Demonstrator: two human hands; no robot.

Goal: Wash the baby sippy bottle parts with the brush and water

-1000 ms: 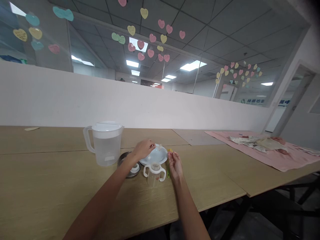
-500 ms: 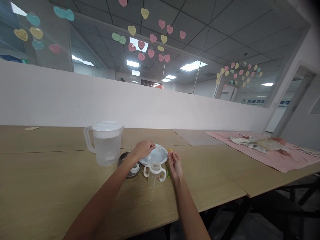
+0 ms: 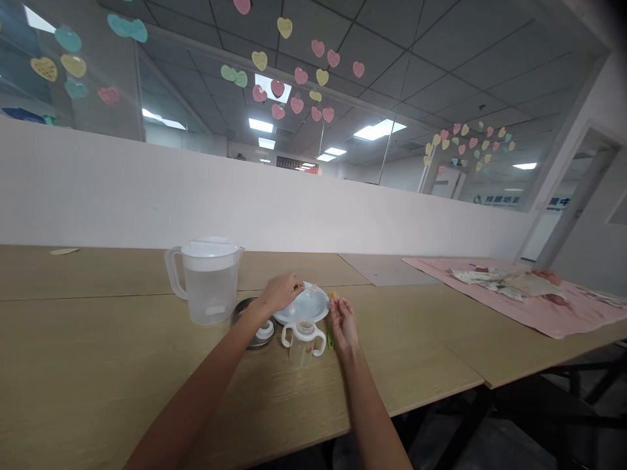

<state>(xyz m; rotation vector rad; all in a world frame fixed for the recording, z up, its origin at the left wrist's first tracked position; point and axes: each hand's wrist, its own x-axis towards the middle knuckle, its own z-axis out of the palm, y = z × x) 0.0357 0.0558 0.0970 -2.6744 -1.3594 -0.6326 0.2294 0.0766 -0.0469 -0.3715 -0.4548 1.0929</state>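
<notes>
Wooden surface (image 3: 98, 365) runs along a white partition. Left hand (image 3: 281, 292) hovers over the white plate (image 3: 313, 307), fingers pinched on a small clear piece (image 3: 309, 287). Right hand (image 3: 343, 323) rests just right of the plate, fingers loosely curled, holding nothing clearly. Below the fingers stands a handled baby bottle (image 3: 304, 339); left of them, a water pitcher (image 3: 208, 281).

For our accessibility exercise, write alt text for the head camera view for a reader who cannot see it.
A person's left hand rests on a white plate while the right hand lies beside it, behind a two-handled baby bottle on a wooden table. A clear water pitcher stands left.
</notes>
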